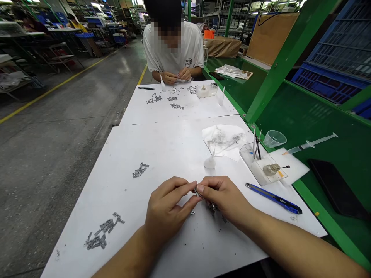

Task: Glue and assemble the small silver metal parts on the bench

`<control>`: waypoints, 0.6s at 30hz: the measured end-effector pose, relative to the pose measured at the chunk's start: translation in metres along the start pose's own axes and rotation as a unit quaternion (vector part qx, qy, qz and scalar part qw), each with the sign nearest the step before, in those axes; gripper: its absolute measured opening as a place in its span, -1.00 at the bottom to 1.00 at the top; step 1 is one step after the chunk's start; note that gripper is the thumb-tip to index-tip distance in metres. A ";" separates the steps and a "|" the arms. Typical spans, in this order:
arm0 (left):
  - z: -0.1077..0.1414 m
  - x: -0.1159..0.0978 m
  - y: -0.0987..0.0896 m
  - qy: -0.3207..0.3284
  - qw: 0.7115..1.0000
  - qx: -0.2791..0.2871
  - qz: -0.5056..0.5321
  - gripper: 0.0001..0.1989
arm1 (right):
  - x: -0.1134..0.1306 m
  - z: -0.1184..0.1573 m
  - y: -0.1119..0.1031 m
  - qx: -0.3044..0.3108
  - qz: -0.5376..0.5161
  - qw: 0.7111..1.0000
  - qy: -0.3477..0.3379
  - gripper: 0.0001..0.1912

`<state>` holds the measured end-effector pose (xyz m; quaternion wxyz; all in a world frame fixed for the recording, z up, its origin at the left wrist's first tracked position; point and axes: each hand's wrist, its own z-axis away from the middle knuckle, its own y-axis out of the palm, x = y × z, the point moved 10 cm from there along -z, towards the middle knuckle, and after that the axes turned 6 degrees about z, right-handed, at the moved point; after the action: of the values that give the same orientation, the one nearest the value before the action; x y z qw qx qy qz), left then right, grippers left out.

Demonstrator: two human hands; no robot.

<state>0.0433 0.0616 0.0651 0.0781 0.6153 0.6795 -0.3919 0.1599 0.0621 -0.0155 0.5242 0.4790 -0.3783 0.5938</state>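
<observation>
Over the near part of the white table, my left hand (169,204) and my right hand (222,195) meet at the fingertips. Both pinch a small metal part (197,192), mostly covered by the fingers; its exact kind is too small to make out. Below my right hand lies a pile of small metal parts (213,208), partly hidden by it. To the left are two more groups of grey metal parts, a smaller cluster (140,170) and a larger heap (104,231). A white squeeze bottle (210,161) stands just beyond my hands.
A blue utility knife (274,198) lies right of my hands. Beyond it are an acrylic stand (249,154) with tweezers, a small glass jar (271,168), a syringe (311,144), a plastic cup (274,138) and a black phone (339,189). A stained cloth (223,139) lies mid-table. Opposite sits a co-worker (174,50).
</observation>
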 end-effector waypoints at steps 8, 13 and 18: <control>-0.003 -0.001 0.000 -0.016 1.000 -0.003 0.013 -0.73 | -0.009 -0.001 0.003 0.015 -0.057 0.998 0.028 -0.69; 0.000 0.002 0.000 -0.023 1.000 -0.005 0.015 -0.70 | -0.016 -0.002 0.003 0.014 -0.096 0.994 0.053 -0.68; 0.002 0.005 0.002 -0.025 1.000 -0.008 0.013 -0.69 | -0.014 -0.002 0.003 0.007 -0.098 0.994 0.047 -0.69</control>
<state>0.0429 0.0640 0.0596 0.1056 0.6135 0.6722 -0.4007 0.1567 0.0603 -0.0295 0.5936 0.4891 -0.3006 0.5639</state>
